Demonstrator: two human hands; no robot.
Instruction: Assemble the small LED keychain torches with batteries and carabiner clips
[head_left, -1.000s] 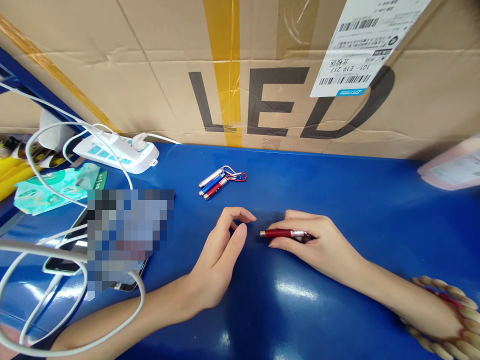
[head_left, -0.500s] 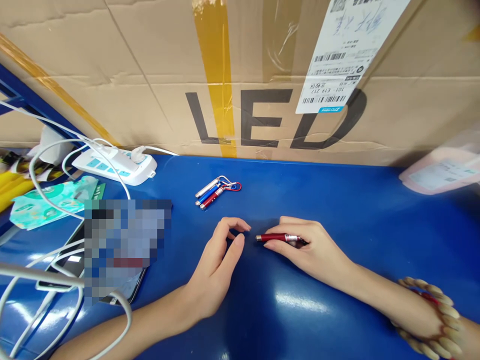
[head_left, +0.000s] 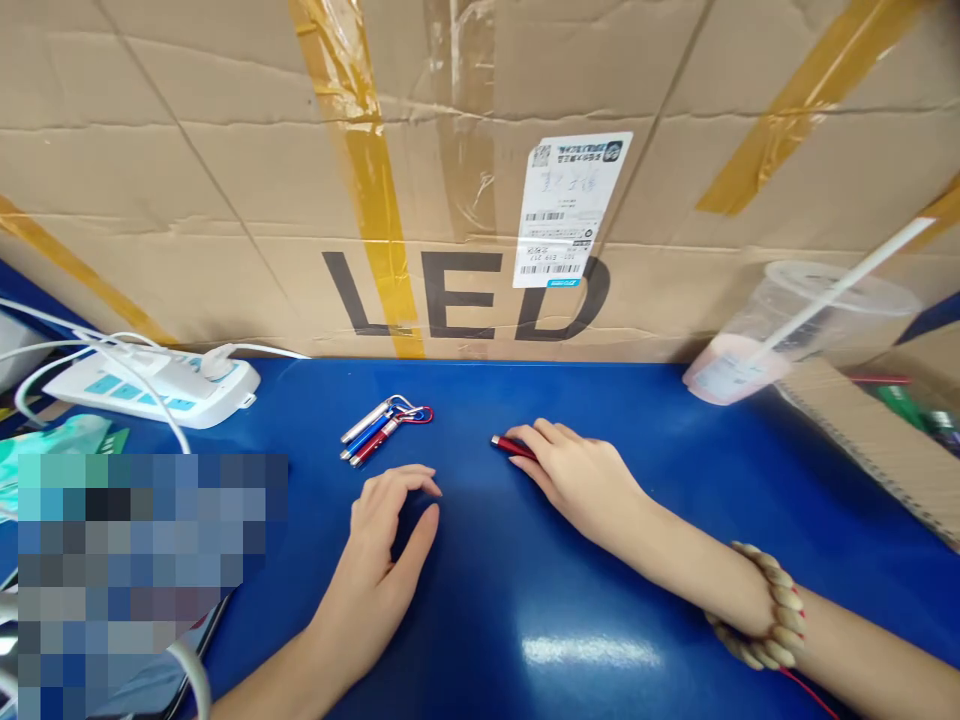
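Note:
My right hand (head_left: 574, 460) is closed round a small red keychain laser pointer (head_left: 513, 446). Its silver tip points left, and my fingers hide the rear end. Low over the table, my left hand (head_left: 382, 560) is curved with thumb and fingers apart and nothing between them. Just beyond its fingertips lie three more keychain pointers side by side: a silver one (head_left: 364, 424), a blue one (head_left: 368, 437) and a red one (head_left: 373, 444). Their clips all face right.
Behind the blue table (head_left: 480, 620) stands a large cardboard box (head_left: 262, 180) marked LED. A white power strip (head_left: 161, 385) with cables sits at left, near a blurred-out patch over a phone-like device (head_left: 199, 650). At right are a plastic cup (head_left: 731, 368) with a straw and a carton edge (head_left: 870, 450).
The view has shifted up and right, bringing the cup and carton edge into sight. My right hand now covers more of the red laser pointer. My left hand stays open.

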